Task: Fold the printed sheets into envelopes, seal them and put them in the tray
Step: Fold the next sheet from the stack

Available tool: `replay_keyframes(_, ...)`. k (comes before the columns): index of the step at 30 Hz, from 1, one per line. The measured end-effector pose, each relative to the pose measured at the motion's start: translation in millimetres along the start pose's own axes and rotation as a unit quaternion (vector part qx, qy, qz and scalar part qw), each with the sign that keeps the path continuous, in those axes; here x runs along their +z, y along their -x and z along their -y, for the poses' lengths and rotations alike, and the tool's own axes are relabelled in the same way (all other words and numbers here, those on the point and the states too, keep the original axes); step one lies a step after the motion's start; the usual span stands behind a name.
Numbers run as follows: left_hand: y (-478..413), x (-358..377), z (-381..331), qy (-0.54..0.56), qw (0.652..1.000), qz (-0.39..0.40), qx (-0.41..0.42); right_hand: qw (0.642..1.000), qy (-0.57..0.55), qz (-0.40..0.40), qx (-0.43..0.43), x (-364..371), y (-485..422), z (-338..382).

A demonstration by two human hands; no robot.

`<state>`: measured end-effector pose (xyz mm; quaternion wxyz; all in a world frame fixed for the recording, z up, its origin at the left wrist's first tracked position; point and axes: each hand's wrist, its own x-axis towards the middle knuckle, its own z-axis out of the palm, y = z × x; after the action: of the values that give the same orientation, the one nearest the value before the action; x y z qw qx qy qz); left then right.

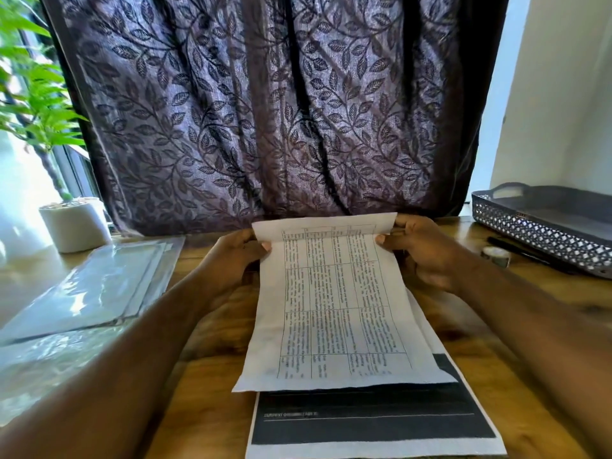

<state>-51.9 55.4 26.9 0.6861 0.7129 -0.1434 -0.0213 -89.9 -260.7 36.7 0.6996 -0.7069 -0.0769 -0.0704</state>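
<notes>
**deskwatcher:** ok, what's sitting around the printed sheet [334,309]? Biggest stuff first pls.

**foldfan:** Behind the sheet, a purple leaf-pattern curtain [265,111] is hanging across most of the view. Under it, a wooden table [205,376] is carrying everything. Left of the sheet, a stack of clear plastic sleeves [99,279] is lying flat and catching glare. Off to the sheet's right, a grey perforated tray [546,226] is sitting at the far table edge. Only part of its grey inside is showing, so I can't tell what it's holding.

**deskwatcher:** and the sheet itself?

**foldfan:** Its near end is resting on a second sheet with dark print [364,422], and its far end is curling up off the table. Far left of it, a white pot [76,226] is holding a green plant.

**deskwatcher:** hands?

**foldfan:** The left hand [231,260] is pinching the sheet's far left corner and the right hand [420,250] is pinching the far right one, thumbs on the printed side. Between the sheet and the tray, a black pen [516,248] and a small tape roll [495,255] are lying.
</notes>
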Motion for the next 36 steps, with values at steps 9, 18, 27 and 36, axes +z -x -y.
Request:
replay_keyframes(9,4,-3,-8,0.049,0.998,0.011,0.039,0.997,-0.059,0.026,0.032,-8,5,5)
replay_keyframes(18,4,6,-5,-0.141,0.982,-0.035,0.119,0.995,0.058,-0.017,-0.077,8,10,6)
replay_keyframes(27,12,20,-12,-0.337,0.912,-0.067,0.223,0.837,0.466,-0.081,-0.275,38,10,10)
replay_keyframes(36,21,36,-21,-0.361,0.891,-0.030,0.275,0.790,0.527,0.022,-0.312,74,10,16)
